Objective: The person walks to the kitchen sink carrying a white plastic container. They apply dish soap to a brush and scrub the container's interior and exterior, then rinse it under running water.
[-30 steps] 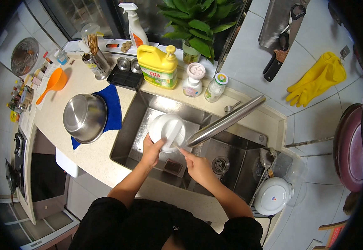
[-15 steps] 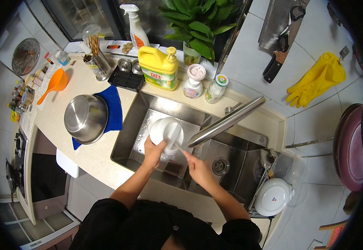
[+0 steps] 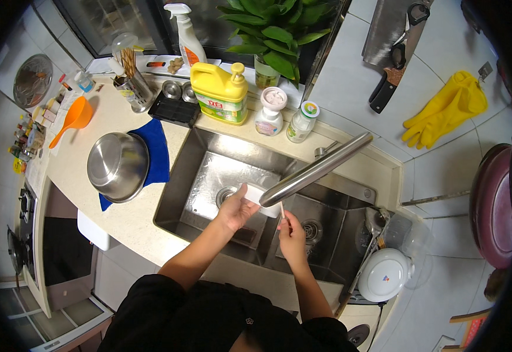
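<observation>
My left hand point(image 3: 236, 211) is closed on the edge of a white bowl point(image 3: 255, 192), which is tilted under the tap over the left basin. The steel tap spout point(image 3: 315, 171) hides part of the bowl. To its right, my right hand point(image 3: 292, 229) pinches a thin pale spoon handle point(image 3: 282, 209). The far end of that spoon is hidden or merges with the white of the bowl. Both hands are above the steel double sink point(image 3: 194, 176), near its divider.
Left of the sink, a steel pot point(image 3: 118, 167) lies upside down on a blue cloth point(image 3: 159, 154). Behind stand a yellow detergent jug point(image 3: 221, 97), a foam pump bottle point(image 3: 269, 117) and a glass jar point(image 3: 301, 124). White dishes point(image 3: 385, 274) sit at the right edge.
Both hands have moved right, bringing the bowl from over the left basin to under the tap spout. The bowl has tipped from facing up, uncovering the left drain.
</observation>
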Available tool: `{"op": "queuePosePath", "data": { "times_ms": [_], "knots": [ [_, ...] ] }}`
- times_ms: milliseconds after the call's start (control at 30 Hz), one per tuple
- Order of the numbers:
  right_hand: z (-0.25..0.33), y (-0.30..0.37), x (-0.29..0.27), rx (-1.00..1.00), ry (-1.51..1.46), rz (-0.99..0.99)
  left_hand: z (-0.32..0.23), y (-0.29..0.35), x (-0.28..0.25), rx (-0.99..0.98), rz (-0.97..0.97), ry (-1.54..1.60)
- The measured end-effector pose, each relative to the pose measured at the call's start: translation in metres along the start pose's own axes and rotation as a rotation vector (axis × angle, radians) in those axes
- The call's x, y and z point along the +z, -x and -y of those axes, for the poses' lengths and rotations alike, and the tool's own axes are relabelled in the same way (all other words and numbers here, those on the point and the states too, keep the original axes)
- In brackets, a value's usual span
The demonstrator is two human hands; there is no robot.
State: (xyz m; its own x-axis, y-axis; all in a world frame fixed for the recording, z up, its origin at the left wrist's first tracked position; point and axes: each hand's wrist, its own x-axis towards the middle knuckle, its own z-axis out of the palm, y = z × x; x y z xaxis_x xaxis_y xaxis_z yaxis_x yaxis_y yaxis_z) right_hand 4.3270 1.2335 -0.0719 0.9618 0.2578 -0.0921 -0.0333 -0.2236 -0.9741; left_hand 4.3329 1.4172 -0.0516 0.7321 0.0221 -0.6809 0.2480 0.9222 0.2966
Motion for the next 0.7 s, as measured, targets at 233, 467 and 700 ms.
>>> {"op": "queuePosePath", "data": {
  "times_ms": [233,467,700],
  "knots": [
    [0.035,0.001,0.009,-0.243,0.381,-0.051,0.012,-0.007,-0.005,0.089,-0.039,0.34],
    [0.019,0.002,0.027,-0.211,0.254,-0.093,0.019,0.0,-0.018,0.147,-0.062,0.528],
    [0.007,0.004,0.037,-0.206,0.163,-0.133,0.016,-0.002,-0.049,0.191,-0.044,0.591]
  ]
}}
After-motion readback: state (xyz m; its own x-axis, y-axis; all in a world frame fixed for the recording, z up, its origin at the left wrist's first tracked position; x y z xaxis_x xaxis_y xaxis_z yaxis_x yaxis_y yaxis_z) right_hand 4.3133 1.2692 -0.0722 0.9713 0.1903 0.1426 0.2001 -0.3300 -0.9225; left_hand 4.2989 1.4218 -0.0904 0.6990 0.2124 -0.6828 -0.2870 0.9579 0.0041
